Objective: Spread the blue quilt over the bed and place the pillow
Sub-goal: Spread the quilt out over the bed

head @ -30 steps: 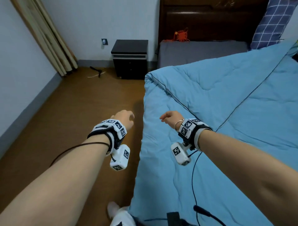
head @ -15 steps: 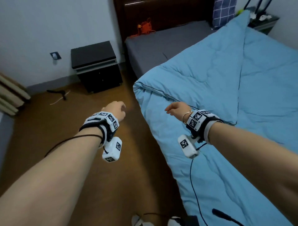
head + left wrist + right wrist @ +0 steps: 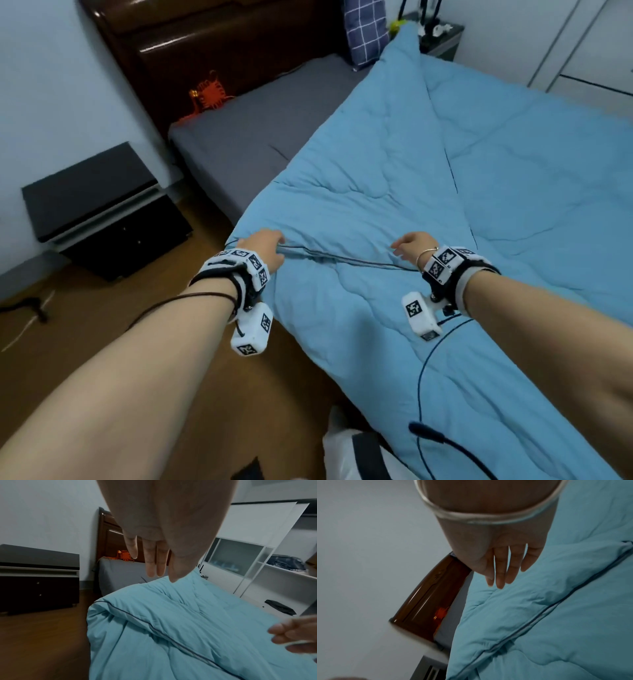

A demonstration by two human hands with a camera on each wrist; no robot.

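Observation:
The blue quilt (image 3: 376,192) lies on the bed with its near corner folded back along a dark piped edge (image 3: 342,262). The grey sheet (image 3: 260,137) is bare by the headboard. My left hand (image 3: 265,245) hovers at the left end of that fold, its fingers (image 3: 154,563) straight and holding nothing. My right hand (image 3: 412,245) is over the same edge further right; the right wrist view shows its fingers (image 3: 503,566) straight just above the quilt (image 3: 556,615). The blue checked pillow (image 3: 364,32) leans against the headboard at the far side.
A dark wooden headboard (image 3: 205,44) with a red knot ornament (image 3: 207,94) backs the bed. A black nightstand (image 3: 99,205) stands on the wooden floor to the left. Another nightstand (image 3: 438,37) and white wardrobe doors (image 3: 582,44) are at the far right.
Both hands have moved forward and right, from beside the bed's edge to over the quilt's folded piped edge. The view has swung toward the bed.

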